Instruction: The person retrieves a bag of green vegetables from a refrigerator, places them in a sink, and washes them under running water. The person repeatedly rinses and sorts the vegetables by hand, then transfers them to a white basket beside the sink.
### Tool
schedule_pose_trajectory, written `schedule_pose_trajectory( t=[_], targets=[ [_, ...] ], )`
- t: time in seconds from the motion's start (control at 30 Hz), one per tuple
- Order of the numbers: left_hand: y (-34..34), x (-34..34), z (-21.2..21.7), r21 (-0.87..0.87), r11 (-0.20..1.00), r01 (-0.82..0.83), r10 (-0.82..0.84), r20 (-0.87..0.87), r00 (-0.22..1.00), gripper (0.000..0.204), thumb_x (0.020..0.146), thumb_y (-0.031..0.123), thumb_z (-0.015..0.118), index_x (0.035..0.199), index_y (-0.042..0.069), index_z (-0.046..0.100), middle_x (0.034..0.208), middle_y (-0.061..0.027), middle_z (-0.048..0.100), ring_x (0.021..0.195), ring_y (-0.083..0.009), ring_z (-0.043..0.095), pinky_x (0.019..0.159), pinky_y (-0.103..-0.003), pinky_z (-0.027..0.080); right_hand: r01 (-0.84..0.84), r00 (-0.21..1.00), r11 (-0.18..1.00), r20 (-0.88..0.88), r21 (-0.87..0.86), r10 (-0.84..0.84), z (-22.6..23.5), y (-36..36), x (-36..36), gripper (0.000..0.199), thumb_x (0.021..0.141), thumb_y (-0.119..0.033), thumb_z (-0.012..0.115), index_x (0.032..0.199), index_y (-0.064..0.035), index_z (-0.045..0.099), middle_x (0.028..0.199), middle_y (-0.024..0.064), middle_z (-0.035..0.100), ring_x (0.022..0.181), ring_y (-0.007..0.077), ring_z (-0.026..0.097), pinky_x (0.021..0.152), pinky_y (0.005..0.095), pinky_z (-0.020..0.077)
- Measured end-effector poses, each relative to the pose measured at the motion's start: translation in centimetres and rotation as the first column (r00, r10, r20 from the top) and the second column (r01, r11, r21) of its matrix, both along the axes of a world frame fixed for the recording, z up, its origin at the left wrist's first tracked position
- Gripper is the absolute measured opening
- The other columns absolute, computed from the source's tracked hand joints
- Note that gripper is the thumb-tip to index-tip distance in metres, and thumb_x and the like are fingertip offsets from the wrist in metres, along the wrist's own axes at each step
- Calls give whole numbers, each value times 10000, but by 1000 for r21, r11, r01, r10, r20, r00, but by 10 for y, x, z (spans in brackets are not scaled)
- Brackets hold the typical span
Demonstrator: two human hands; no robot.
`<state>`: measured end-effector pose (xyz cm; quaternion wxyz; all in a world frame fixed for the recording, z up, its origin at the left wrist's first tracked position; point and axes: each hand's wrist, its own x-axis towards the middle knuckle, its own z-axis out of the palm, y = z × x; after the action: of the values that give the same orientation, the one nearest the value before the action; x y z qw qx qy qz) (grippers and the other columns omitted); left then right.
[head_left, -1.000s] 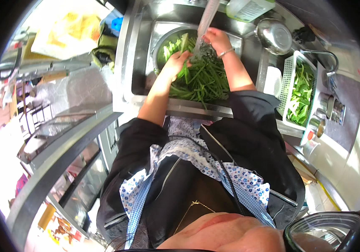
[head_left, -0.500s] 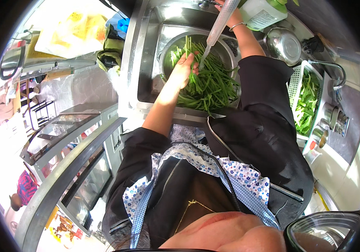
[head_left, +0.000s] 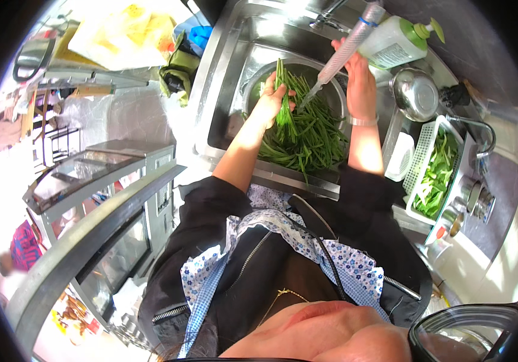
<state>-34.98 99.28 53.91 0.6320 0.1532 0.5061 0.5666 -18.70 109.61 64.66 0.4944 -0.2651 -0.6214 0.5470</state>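
A large metal bowl point(head_left: 250, 90) stands in the steel sink point(head_left: 244, 57), heaped with long thin green vegetable stems point(head_left: 310, 133). My left hand point(head_left: 272, 104) is closed round a bunch of these stems point(head_left: 284, 111), its upper ends sticking up past my fingers. From a clear ribbed hose point(head_left: 346, 53), water runs down onto the heap. My right hand point(head_left: 360, 87), wearing a bracelet, is raised beside the hose, at the bowl's right side. Its fingers are stretched out and it holds nothing. Behind the hose is the tap point(head_left: 325, 22).
Right of the sink stand a white pump bottle point(head_left: 395, 45), a shiny metal bowl point(head_left: 415, 93) and a white perforated basket point(head_left: 419, 175) of leafy greens. Green and black cloth point(head_left: 180, 69) lies by the sink's left edge; a metal rail point(head_left: 99, 247) curves at the lower left.
My right hand has come back from the tap toward me and now stands beside the hose with fingers stretched. My left hand still grips the stems. The whole view has shifted slightly.
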Motion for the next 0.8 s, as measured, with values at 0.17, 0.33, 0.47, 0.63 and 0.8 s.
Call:
schedule_pose_trajectory(
  t=[0.17,0.33,0.47,0.63,0.8],
  targets=[
    [-1,-8,10,42,997,69,-79,327,942,290,960,159,448,1231,74,512,967,-100,617,801,-184,597,678,-329,518,35,944,994,323,104,-66,35,-50,-34,361,984,-201,455,1279,5,485,1207,90,591,1012,98,537,863,228,422],
    [4,3,18,116,993,-31,-20,413,911,270,942,102,469,1164,-44,516,1000,-131,630,853,-227,625,739,-331,527,-14,950,987,312,160,-36,34,-35,-55,337,960,-158,505,1249,17,506,1168,88,613,1064,136,554,926,265,417],
    [8,-8,24,146,986,-77,14,391,920,210,937,83,471,1117,-7,529,942,-127,635,809,-220,625,716,-332,537,-35,987,998,162,54,26,24,-33,-55,359,961,-192,464,1244,24,513,1259,118,560,1166,187,515,997,312,376],
    [-34,-40,10,190,889,417,115,-973,198,137,822,149,552,802,51,646,706,-125,623,674,-281,612,627,-365,504,12,997,824,65,-566,31,-22,-84,-93,438,945,-314,487,1232,11,551,1270,123,550,1188,198,488,1011,339,354],
    [-81,-4,-8,16,859,512,-117,-967,226,137,844,115,481,826,24,582,765,-175,609,671,-273,599,586,-404,457,-79,694,997,719,11,46,-76,-117,-48,362,946,-216,393,1189,-36,592,1198,153,597,1101,247,545,933,350,422]
  ],
)
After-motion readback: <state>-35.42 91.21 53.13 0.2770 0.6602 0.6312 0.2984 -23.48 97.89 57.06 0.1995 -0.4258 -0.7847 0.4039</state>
